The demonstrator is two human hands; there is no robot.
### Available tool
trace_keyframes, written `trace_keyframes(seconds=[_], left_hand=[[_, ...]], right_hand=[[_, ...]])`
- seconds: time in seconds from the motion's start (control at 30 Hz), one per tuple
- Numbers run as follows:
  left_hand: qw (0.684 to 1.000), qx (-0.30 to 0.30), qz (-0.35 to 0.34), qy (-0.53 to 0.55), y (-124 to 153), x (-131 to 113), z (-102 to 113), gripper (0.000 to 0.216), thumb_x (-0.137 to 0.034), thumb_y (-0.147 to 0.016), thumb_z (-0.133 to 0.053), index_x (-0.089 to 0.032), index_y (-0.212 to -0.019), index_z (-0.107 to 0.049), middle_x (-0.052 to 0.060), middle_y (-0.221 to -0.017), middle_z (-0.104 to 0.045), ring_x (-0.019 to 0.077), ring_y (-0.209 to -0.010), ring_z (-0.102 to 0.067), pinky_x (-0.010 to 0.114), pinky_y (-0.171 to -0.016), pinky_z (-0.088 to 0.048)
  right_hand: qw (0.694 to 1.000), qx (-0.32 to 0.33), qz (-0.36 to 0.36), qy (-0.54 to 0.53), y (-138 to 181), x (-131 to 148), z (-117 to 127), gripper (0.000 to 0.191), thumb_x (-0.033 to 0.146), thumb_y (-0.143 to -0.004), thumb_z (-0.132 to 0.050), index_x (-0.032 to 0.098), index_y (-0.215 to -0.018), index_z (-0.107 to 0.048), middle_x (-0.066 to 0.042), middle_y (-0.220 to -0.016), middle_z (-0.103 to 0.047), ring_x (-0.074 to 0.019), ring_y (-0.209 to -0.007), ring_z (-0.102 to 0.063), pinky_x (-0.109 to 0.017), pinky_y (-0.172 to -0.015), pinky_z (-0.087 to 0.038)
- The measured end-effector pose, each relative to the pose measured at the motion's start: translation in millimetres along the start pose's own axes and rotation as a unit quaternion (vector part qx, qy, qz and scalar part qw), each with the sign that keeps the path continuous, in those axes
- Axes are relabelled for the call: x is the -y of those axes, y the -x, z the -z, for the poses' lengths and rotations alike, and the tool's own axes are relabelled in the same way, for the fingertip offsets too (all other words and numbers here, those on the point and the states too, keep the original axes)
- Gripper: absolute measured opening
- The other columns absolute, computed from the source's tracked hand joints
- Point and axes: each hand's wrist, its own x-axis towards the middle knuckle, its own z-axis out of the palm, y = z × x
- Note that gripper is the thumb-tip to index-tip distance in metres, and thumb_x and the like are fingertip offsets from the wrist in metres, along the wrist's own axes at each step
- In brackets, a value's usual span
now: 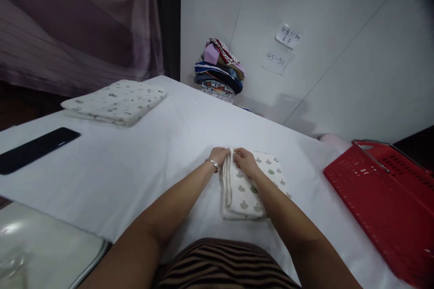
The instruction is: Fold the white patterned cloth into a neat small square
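Seen from the folded cloth, bare tabletop leaves a low passage from 10 to 1 o'clock, bounded at 10 by a printed bundle and, just past 9, a flat black slab. Beyond the far edge, a clothes pile near 12 and the wall toward 1 bar the way. A bare strip at 3 ends against the red basket. The left forearm obstructs 8, the right forearm 4, the striped torso 6
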Motion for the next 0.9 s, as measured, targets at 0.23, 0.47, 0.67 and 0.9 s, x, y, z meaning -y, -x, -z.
trace_keyframes(seconds=[0.23, 0.47, 0.67, 0.9], left_hand=[[1.0, 0.003, 0.004, 0.008, -4.8, -1.2, 0.9, 0.021, -0.035, -0.076, -0.05, -0.018, -0.076, -0.063, -0.001, -0.052, -0.052, 0.012, -0.052, -0.051, 0.021, -0.047, -0.032], [1.0, 0.011, -0.014, 0.006, 4.2, -2.7, 8.3, 0.02, -0.035, -0.07, -0.056, -0.017, -0.073, -0.066, -0.003, -0.054, -0.052, 0.011, -0.059, -0.05, 0.02, -0.052, -0.033], [1.0, 0.019, -0.018, -0.009, 5.5, -9.9, 14.9, 0.014, -0.029, -0.067, -0.058, -0.016, -0.063, -0.061, -0.004, -0.051, -0.046, 0.0102, -0.055, -0.045, 0.021, -0.05, -0.03], [0.997, 0.064, 0.028, 0.02, 4.6, -9.6, 15.8, 0.022, -0.032, -0.075, -0.052, -0.018, -0.059, -0.048, -0.007, -0.044, -0.031, 0.0072, -0.039, -0.033, 0.022, -0.042, -0.025]], right_hand=[[0.998, -0.019, 0.04, 0.041, 4.0, 3.0, -0.4, 0.016, 0.029, -0.076, -0.048, 0.021, -0.091, -0.051, 0.007, -0.056, -0.055, -0.0102, -0.045, -0.05, -0.022, -0.049, -0.039], [0.998, -0.017, 0.039, 0.05, 3.3, 3.1, -0.5, 0.017, 0.022, -0.075, -0.049, 0.022, -0.091, -0.051, 0.007, -0.059, -0.057, -0.0095, -0.048, -0.051, -0.022, -0.053, -0.041], [0.998, -0.011, 0.034, 0.045, 2.8, 0.2, -1.0, 0.021, 0.02, -0.074, -0.047, 0.022, -0.095, -0.051, 0.006, -0.063, -0.06, -0.0093, -0.048, -0.051, -0.021, -0.05, -0.04], [0.998, -0.028, 0.039, 0.04, 5.5, 2.7, -1.9, 0.007, 0.028, -0.074, -0.05, 0.021, -0.077, -0.05, 0.006, -0.056, -0.055, -0.0095, -0.048, -0.05, -0.021, -0.049, -0.039]])
